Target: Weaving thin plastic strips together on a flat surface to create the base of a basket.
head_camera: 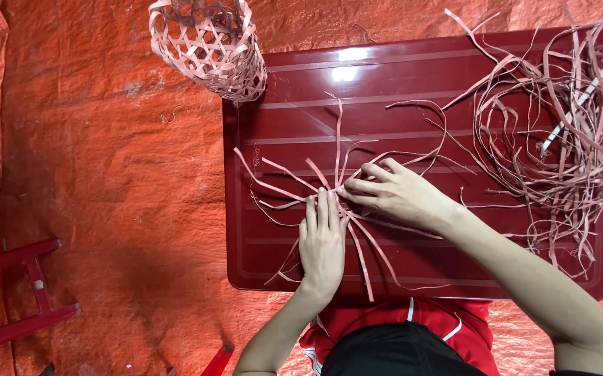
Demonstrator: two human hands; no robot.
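Red table [301, 268], one woven basket [209, 43], two hands' fingers flat, pressing crossed strips [329, 191], left hand [322, 244], right hand [395, 195]

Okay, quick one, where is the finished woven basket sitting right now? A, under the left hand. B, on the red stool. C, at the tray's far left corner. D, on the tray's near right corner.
C: the woven basket lies tipped at the far left corner of the red tray, away from both hands.
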